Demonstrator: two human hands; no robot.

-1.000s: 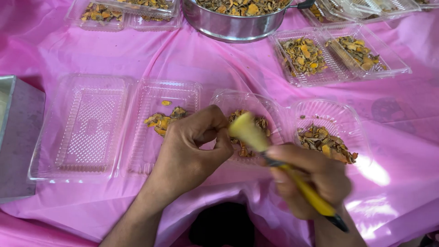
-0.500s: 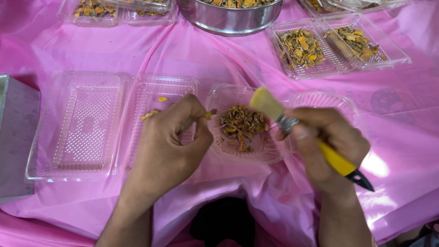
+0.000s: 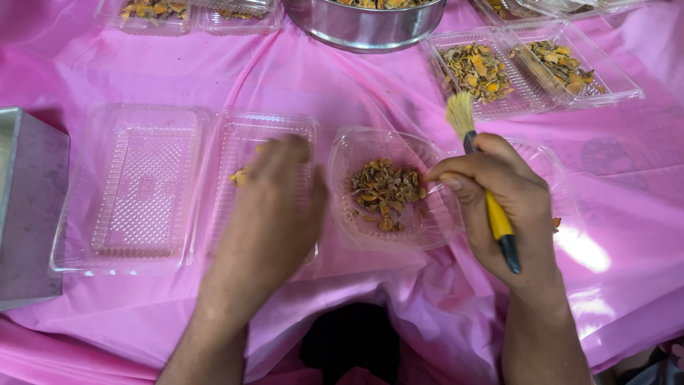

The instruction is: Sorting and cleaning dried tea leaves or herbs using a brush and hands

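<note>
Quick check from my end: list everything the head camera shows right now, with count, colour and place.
Tablecloth: one, pink, under everything.
Metal bowl: one, silver, top centre, holding dried pieces.
Clear trays: several, across the cloth; the left one bare.
Middle tray: one, clear, holding brown-orange dried pieces.
Metal box: one, grey, left edge.
Brush: one, yellow handle, pale bristles up.
Left hand: over the second tray, blurred.
Right hand: gripping the brush.

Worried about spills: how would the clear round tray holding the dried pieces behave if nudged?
The clear tray looks thin and flimsy, so it would probably flex. Lightly loaded, it would likely slide easily on the glossy pink sheet. The loose dried pieces could scatter.
</note>
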